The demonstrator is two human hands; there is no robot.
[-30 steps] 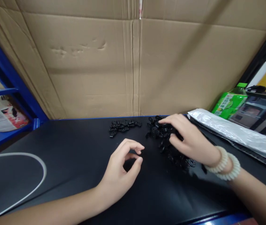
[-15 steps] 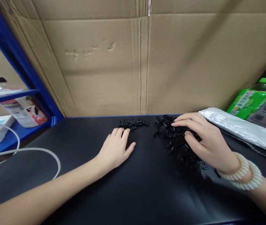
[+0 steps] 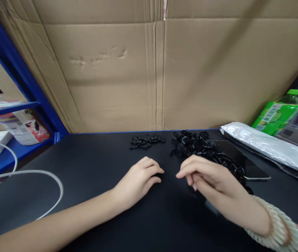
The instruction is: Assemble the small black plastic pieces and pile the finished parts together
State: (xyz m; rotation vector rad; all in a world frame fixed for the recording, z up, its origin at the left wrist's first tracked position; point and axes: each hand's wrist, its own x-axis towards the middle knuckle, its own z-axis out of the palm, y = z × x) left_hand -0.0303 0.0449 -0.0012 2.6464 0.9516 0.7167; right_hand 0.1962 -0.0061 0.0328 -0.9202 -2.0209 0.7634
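My left hand (image 3: 138, 180) rests low over the black table, fingers slightly bent and thumb apart, with nothing visible in it. Beyond it lies a small pile of black plastic parts (image 3: 146, 140). My right hand (image 3: 214, 185) wears pale coiled bands (image 3: 275, 224) at the wrist. Its thumb and fingers are pinched together in front of a larger heap of black, round-ended plastic parts (image 3: 197, 143). A small black plastic part (image 3: 191, 190) shows dimly under the fingertips; its exact shape is blurred. The hand covers the near side of the heap.
A dark glossy flat device (image 3: 254, 168) lies partly under the heap. Along the right stand a silvery wrapped package (image 3: 269, 148) and a green bottle (image 3: 277, 112). At left, a white cable (image 3: 56, 180) loops over the table beside a blue shelf frame (image 3: 46, 115). Cardboard (image 3: 112, 87) closes the back.
My right hand has left the heap and moved toward me and slightly left, its fingers now pinched. My left hand has drawn back from the small pile, turning toward the right.
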